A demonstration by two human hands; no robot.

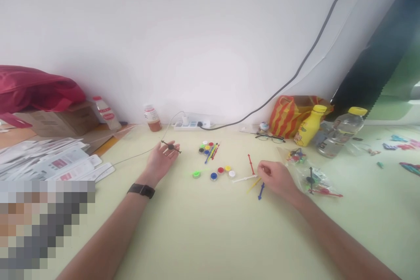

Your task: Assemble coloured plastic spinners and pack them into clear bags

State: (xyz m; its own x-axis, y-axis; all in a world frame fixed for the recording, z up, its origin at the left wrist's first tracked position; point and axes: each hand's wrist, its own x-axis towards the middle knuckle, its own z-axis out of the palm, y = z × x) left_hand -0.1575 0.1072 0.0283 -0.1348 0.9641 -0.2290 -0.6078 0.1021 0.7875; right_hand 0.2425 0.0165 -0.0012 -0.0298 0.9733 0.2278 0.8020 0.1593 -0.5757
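Observation:
My left hand (164,157) is turned palm up, fingers slightly curled, holding a black arrow spinner (170,147) that lies across the fingers. My right hand (274,176) is closed with the fingertips pressed together; whatever they hold, if anything, is hidden. Around it on the table lie a red arrow (251,165), a white arrow (243,178), a yellow arrow (253,185) and a blue arrow (261,191). Between the hands sit round discs: green (196,174), blue (214,176), red (220,170), yellow (227,168) and white (232,174).
Further back are more discs (206,145) beside coloured arrows (213,152). Clear bags of spinners (316,179) lie right of my right hand. Bottles (341,133), glasses (271,137) and a striped bag (285,116) stand behind. A power strip (192,125) touches the wall; packets (62,157) lie left.

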